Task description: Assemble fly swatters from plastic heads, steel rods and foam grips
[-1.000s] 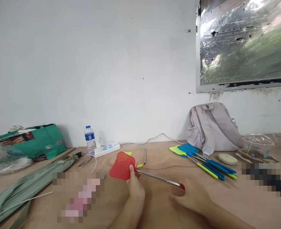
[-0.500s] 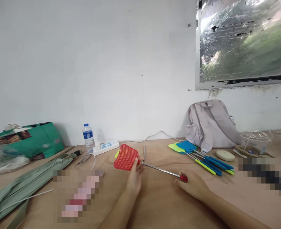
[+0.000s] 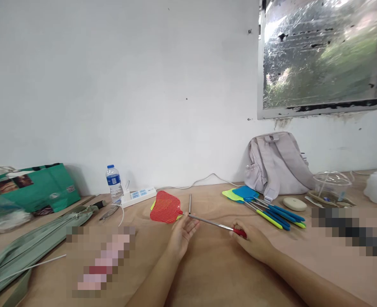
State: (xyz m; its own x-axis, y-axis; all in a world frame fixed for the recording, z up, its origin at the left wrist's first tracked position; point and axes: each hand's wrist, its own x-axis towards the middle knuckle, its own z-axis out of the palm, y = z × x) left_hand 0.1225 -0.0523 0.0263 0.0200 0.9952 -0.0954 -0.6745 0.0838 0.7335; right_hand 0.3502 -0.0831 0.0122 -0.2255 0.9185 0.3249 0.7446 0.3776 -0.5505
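**Red fly swatter held at both ends**

The right hand [image 3: 254, 243] closes its fingers on the red grip of the red fly swatter [image 3: 165, 207], low over the worktop [image 3: 214, 273]. The left hand [image 3: 183, 232] lies palm up, fingers loosely spread under the metal rod, just behind the mesh head. Beyond the right fingers lie blue and yellow-green swatters [image 3: 265, 209].

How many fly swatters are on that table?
At least 3: a red swatter at the middle, its handle end held by the right hand, and a blue head over a green one near the backpack. The bundled handles suggest more, overlapped.
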